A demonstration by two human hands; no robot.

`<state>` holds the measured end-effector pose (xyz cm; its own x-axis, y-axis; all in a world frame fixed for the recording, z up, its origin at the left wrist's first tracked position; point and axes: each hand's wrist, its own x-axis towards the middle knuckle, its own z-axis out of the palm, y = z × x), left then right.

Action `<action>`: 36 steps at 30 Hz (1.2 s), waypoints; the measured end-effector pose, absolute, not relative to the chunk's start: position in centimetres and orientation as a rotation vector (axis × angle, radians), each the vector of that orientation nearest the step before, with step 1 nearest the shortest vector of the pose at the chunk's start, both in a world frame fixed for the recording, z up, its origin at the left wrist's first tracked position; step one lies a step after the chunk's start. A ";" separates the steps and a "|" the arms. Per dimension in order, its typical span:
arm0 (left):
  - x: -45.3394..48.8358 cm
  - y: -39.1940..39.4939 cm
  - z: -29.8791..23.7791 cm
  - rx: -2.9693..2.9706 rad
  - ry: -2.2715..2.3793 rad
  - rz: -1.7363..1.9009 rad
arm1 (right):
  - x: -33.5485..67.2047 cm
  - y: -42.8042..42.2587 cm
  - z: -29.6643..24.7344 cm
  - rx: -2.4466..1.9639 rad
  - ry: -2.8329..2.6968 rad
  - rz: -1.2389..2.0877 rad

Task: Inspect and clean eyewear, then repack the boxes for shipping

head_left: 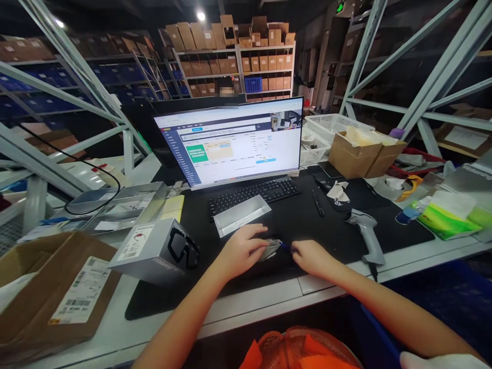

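Over the black desk mat (215, 261), my left hand (243, 250) curls its thumb and fingers round the near edge of a small grey item (271, 249) with a blue edge. Its kind is too blurred to tell. To its right my right hand (310, 255) is closed in a pinch; what it grips, perhaps a dark blue end of that item, is mostly hidden. Just beyond my left hand lies an open silver-grey box tray (243, 215). A grey box (154, 251) with goggles pictured on its side stands to the left.
A keyboard (253, 195) lies before the monitor (234, 143). On the right are a pen (318, 203), a barcode scanner (367, 236) and a green packet (448, 218). Cardboard boxes stand at left (57, 287) and back right (363, 154). Metal posts flank the desk.
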<state>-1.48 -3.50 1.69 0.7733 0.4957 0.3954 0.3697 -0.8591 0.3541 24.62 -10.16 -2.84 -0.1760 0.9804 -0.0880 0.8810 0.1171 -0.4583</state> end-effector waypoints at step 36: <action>-7.0 -7.2 -1.1 2.361 1.106 0.571 | 23.6 -9.0 0.8 -1.525 -2.417 0.732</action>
<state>-6.98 -7.24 -1.06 0.5887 0.7906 0.1687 0.5958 -0.5654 0.5704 23.61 -8.99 0.80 -0.4522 0.8866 -0.0978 0.7919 0.3486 -0.5014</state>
